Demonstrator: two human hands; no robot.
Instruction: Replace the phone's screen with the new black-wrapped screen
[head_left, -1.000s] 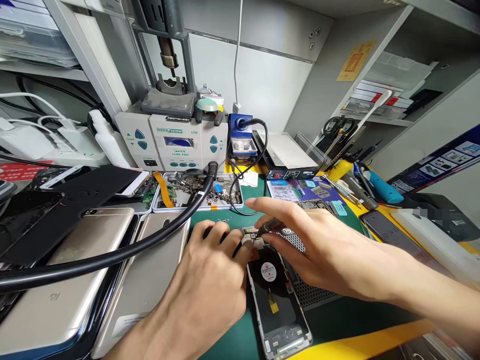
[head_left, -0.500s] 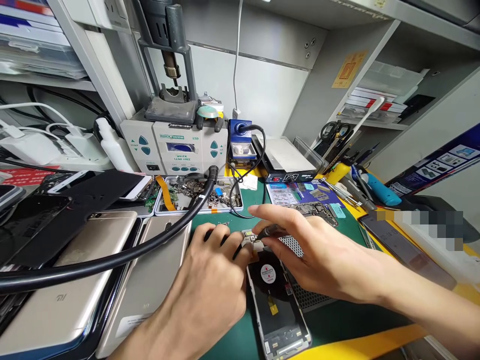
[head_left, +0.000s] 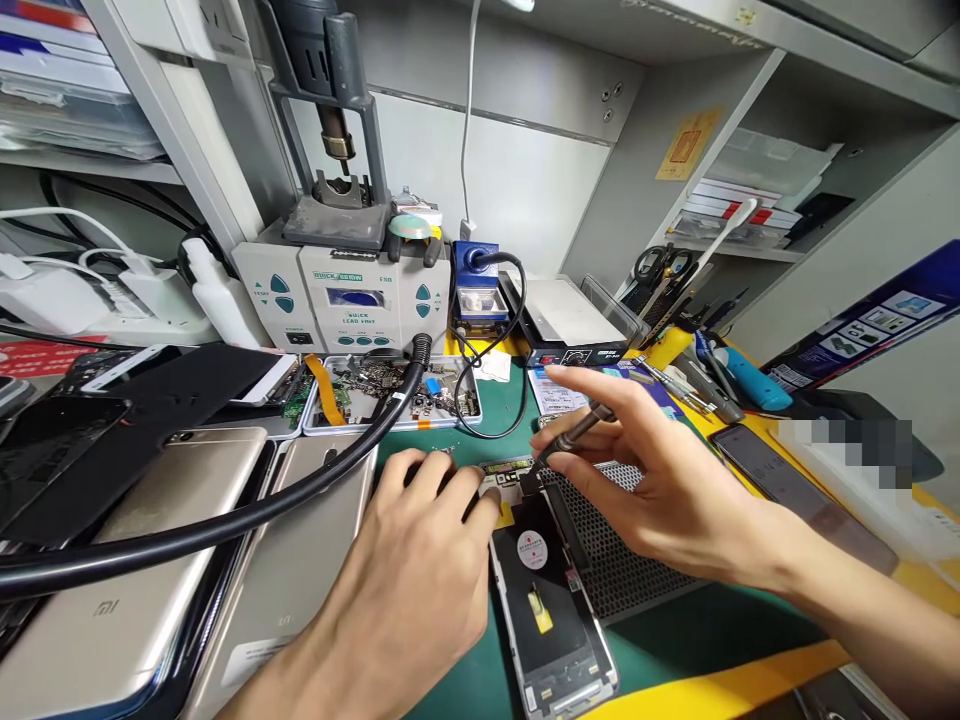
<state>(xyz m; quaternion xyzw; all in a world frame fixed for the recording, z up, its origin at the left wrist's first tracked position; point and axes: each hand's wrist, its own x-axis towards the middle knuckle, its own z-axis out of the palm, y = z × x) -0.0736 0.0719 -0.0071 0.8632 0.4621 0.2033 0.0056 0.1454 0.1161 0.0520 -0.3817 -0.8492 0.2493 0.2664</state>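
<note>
So the opened phone panel (head_left: 562,590) is lying on the green mat (head_left: 442,690) on the table, right between both hands. Left hand (head_left: 427,560) has its fingers bent, tips right at the panel's upper left edge; can't tell if they're actually gripping it or just pressing. Right hand (head_left: 667,480) has thumb and fingers pinched around a dark pen-shaped tool (head_left: 579,432), tilted, with its tip down by the panel's top end. Can't tell if the tip touches. Black mesh pad (head_left: 637,570) sits just right of the panel, partly under the right hand.

Container-wise: behind the left hand there's a shallow white tray (head_left: 457,421) full of loose circuit boards and small parts, plus an orange ribbon cable (head_left: 324,392) hanging over its left end and a blue bit (head_left: 433,386). Clear plastic boxes (head_left: 787,155) are stacked on the right shelf, contents too small to make out.
</note>
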